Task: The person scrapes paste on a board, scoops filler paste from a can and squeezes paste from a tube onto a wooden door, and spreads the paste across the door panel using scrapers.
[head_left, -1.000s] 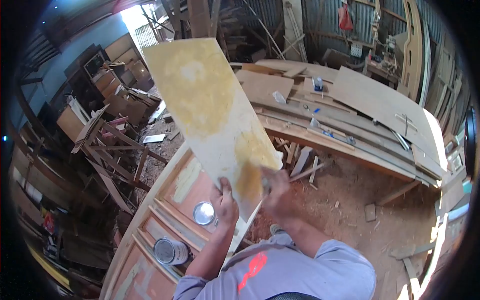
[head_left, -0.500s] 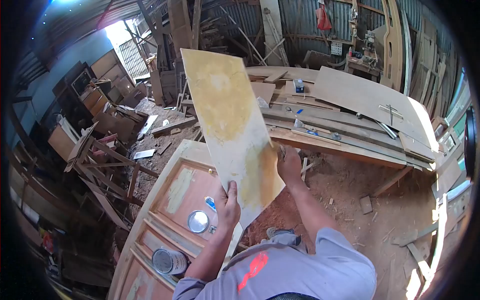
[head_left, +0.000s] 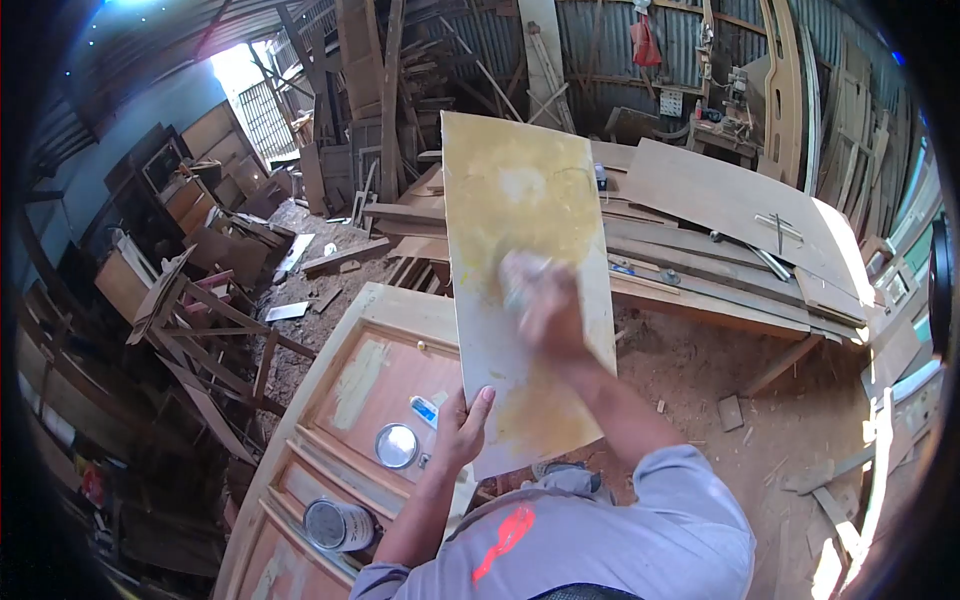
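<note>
My left hand (head_left: 466,425) is closed on the lower left edge of a white board (head_left: 590,340), thumb on its face. Yellowish-brown smears cover the upper part and lower right of the board, which is held up at a tilt. Over the middle of the face, my right hand (head_left: 552,318) is blurred by motion; it looks closed around something pale that I cannot make out. Below the left hand lies a panelled wooden door (head_left: 340,335). On it are an open tin (head_left: 338,524), a round metal lid (head_left: 396,445) and a blue-and-white tube (head_left: 424,410).
Behind the board stands a low workbench (head_left: 720,307) stacked with planks and a large sheet (head_left: 730,190). To the left is a wooden trestle (head_left: 215,325) among offcuts. Wood scraps (head_left: 732,412) lie on the dirt floor at right.
The board has swung to the right and stands more upright. My right hand has gone from the board's right edge to the middle of its face. My left hand has shifted slightly rightward, still gripping.
</note>
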{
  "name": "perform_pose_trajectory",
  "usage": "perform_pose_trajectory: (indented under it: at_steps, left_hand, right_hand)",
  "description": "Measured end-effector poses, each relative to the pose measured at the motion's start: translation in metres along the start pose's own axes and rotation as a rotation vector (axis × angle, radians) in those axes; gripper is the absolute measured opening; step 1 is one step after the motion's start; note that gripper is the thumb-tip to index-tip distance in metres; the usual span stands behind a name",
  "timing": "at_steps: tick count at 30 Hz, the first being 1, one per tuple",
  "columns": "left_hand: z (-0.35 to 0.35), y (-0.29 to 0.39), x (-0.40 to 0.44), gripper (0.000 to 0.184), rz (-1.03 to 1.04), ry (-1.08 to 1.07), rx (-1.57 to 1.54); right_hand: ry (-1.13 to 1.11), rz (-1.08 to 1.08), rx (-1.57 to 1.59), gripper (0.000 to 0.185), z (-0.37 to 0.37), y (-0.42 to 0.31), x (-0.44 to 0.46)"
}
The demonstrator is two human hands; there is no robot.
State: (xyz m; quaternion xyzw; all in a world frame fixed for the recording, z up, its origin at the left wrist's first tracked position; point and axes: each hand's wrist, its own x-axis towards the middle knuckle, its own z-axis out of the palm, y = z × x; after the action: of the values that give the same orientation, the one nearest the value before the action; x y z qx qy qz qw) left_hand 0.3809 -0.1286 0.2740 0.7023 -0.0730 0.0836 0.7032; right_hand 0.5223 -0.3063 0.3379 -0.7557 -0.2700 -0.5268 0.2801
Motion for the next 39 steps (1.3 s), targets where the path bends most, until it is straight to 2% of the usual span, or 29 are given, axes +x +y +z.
perform_pose_trajectory:
  at_steps: [1, 2, 4, 6, 8, 10, 11, 13, 15, 16, 18, 19, 20, 21, 22, 24, 28, 31, 32, 34, 36, 38, 39]
  left_hand:
    - [-0.004, -0.003, 0.001, 0.032, -0.011, -0.030, 0.062]
    - [-0.010, -0.009, -0.003, 0.032, -0.024, -0.057, 0.123]
    - [-0.015, -0.020, -0.008, 0.032, -0.047, -0.064, 0.131]
    - [-0.021, -0.032, -0.012, 0.032, -0.073, -0.018, 0.027]
    - [-0.038, -0.040, -0.020, 0.033, -0.140, -0.071, 0.043]
    - [-0.040, -0.035, -0.022, 0.035, -0.113, -0.103, 0.137]
    - [-0.041, -0.038, -0.025, 0.036, -0.104, -0.117, 0.165]
    - [-0.049, -0.045, -0.025, 0.038, -0.069, -0.145, 0.236]
    - [-0.056, -0.037, -0.024, 0.039, -0.160, -0.106, 0.132]
    - [-0.060, -0.034, -0.031, 0.040, -0.222, -0.082, 0.081]
    - [-0.071, -0.053, -0.043, 0.042, -0.277, -0.061, -0.075]
    - [-0.071, -0.057, -0.043, 0.042, -0.265, -0.013, -0.118]
    - [-0.073, -0.058, -0.038, 0.043, -0.244, 0.031, -0.156]
    - [-0.075, -0.057, -0.036, 0.042, -0.206, 0.066, -0.181]
    - [-0.077, -0.056, -0.029, 0.042, -0.188, 0.072, -0.192]
    - [-0.079, -0.058, -0.032, 0.042, -0.207, 0.082, -0.207]
    - [-0.078, -0.070, -0.023, 0.040, -0.250, 0.043, -0.163]
    - [-0.079, -0.067, -0.025, 0.038, -0.217, 0.005, -0.141]
    - [-0.080, -0.065, -0.025, 0.038, -0.234, -0.016, -0.130]
    - [-0.074, -0.065, -0.028, 0.037, -0.269, -0.050, -0.127]
    - [-0.073, -0.073, -0.025, 0.042, -0.254, -0.036, -0.108]
    - [-0.074, -0.072, -0.020, 0.044, -0.247, -0.038, -0.131]
    - [-0.072, -0.068, -0.017, 0.043, -0.253, -0.044, -0.172]
  right_hand:
    - [-0.139, 0.277, -0.045, 0.043, 0.001, 0.027, 0.009]
    - [-0.028, 0.364, -0.138, 0.040, 0.012, 0.055, 0.011]
    - [-0.159, 0.292, -0.125, 0.040, 0.017, 0.041, -0.001]
    - [-0.177, 0.011, -0.021, 0.042, -0.002, 0.004, 0.000]
    - [-0.194, 0.093, -0.039, 0.044, -0.004, 0.007, -0.003]
    - [-0.173, 0.478, -0.201, 0.047, 0.020, 0.075, 0.009]
    - [-0.156, 0.522, -0.147, 0.048, 0.024, 0.088, 0.008]
    - [-0.090, 0.060, 0.016, 0.041, 0.005, 0.036, 0.016]
    - [-0.146, -0.025, 0.016, 0.036, 0.017, 0.047, 0.002]
    - [-0.240, 0.120, -0.063, 0.034, 0.042, 0.105, -0.023]
    - [-0.328, 0.698, -0.137, 0.025, 0.032, 0.158, -0.018]
    - [-0.283, 1.112, -0.139, 0.023, 0.012, 0.171, 0.010]
    - [0.034, 0.848, -0.139, 0.028, 0.007, 0.183, 0.002]
    - [0.148, 0.616, -0.264, 0.028, 0.004, 0.184, 0.003]
    - [0.175, 0.569, -0.207, 0.029, -0.008, 0.153, 0.018]
    - [0.162, 0.262, -0.174, 0.032, -0.019, 0.087, 0.034]
    - [-0.289, -0.234, 0.102, 0.046, -0.002, -0.010, -0.012]
    - [-0.336, -0.336, -0.120, 0.043, 0.033, 0.019, -0.037]
    - [-0.323, -0.178, -0.217, 0.040, 0.049, 0.068, -0.031]
    - [-0.401, 0.466, -0.110, 0.040, 0.032, 0.119, 0.024]
    - [-0.097, 0.034, -0.281, 0.038, 0.042, 0.100, 0.020]
    - [-0.205, -0.254, -0.204, 0.038, 0.044, 0.035, -0.006]
    - [-0.290, -0.315, -0.038, 0.038, 0.028, 0.002, -0.006]
